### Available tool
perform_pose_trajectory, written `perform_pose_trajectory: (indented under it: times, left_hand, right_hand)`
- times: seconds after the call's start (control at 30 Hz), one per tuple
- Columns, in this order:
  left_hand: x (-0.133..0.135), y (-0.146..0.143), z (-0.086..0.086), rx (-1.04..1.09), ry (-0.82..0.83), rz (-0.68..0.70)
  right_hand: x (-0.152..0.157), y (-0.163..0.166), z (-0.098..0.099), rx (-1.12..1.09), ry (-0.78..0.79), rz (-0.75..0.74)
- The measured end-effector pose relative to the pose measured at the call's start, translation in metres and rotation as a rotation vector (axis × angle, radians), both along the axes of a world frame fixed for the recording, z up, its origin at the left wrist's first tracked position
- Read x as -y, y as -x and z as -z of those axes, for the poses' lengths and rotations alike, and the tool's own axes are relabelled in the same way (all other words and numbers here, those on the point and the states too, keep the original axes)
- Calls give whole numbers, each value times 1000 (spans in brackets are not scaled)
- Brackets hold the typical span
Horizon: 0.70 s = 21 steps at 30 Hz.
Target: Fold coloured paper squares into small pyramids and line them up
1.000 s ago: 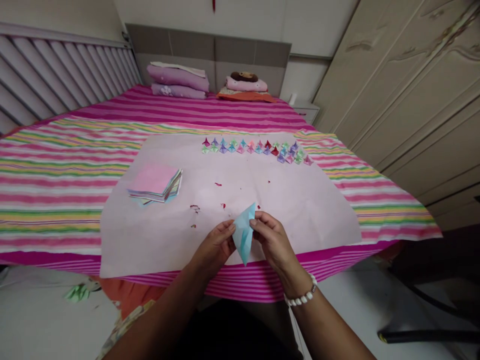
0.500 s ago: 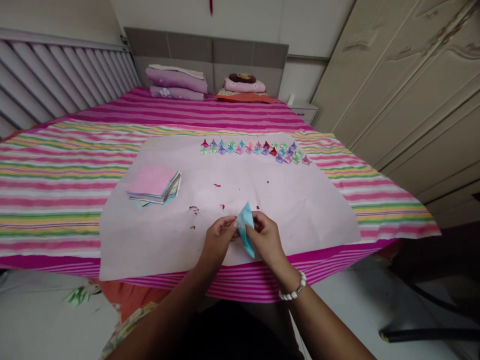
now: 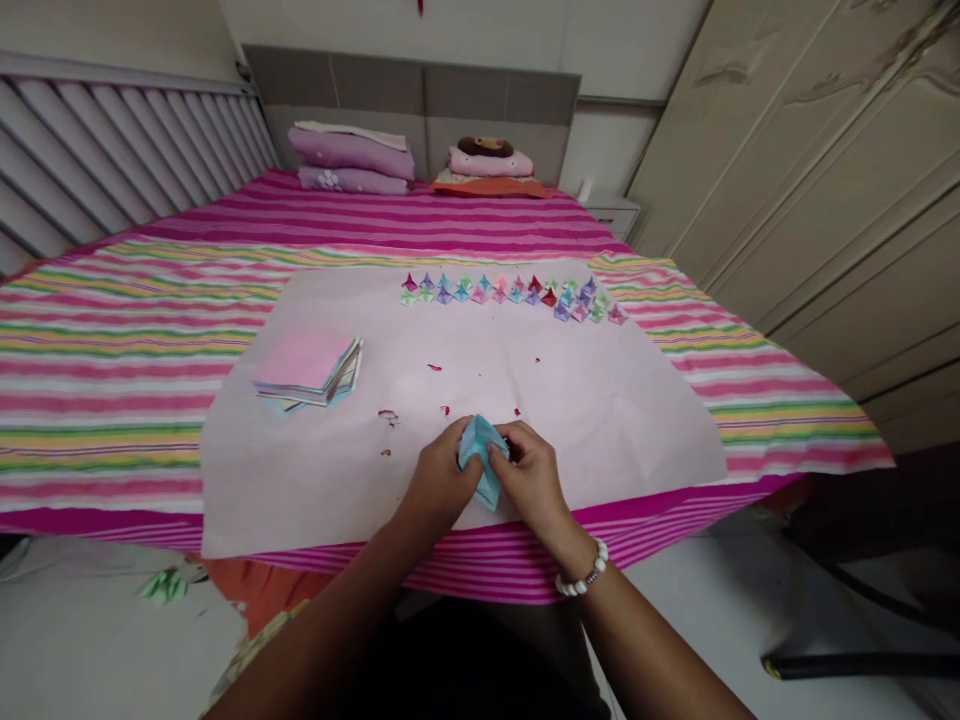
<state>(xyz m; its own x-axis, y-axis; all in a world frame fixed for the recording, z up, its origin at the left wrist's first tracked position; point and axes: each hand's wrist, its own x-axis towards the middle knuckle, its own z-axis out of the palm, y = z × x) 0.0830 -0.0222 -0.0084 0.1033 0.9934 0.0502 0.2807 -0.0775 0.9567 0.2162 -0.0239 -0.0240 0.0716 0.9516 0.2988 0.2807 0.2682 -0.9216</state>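
Note:
Both hands meet over the near edge of a pale pink sheet (image 3: 600, 400) spread on the striped bed. Between them is a light blue folded paper (image 3: 481, 458). My left hand (image 3: 437, 478) pinches its left side and my right hand (image 3: 531, 476), with a white bead bracelet on the wrist, pinches its right side. The paper is pressed into a small bulging shape. A stack of coloured square papers (image 3: 307, 370) lies to the left. A row of several small folded paper pieces (image 3: 510, 293) lines the far edge of the sheet.
The bed has a pink, green and yellow striped cover (image 3: 112, 350), with folded pillows (image 3: 352, 160) at the headboard. A cream wardrobe (image 3: 825, 180) stands to the right. Small red paper scraps (image 3: 388, 417) dot the sheet. Green paper bits (image 3: 165, 585) lie on the floor at left.
The blue paper was a tall pointed kite shape held upright. It has been folded down and squeezed into a smaller, lower shape, and both hands have closed in together.

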Motion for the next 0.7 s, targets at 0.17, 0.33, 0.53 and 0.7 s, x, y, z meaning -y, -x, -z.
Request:
perform_pose_trajectory:
  times: [0.17,0.33,0.53,0.7]
  left_hand:
    - [-6,1,7,-49,-1,-70]
    - [-9,4,6,172,157,-7]
    - [-19,10,-4,481,417,70]
    - [-26,8,-6,594,453,144]
  right_hand:
    - [-3,-4,2,-37,-38,8]
    - [-8,-9,8,-254,123,-22]
    - [-11,-20,5,-509,265,-175]
    - [-13,-25,0,-507,232,-285]
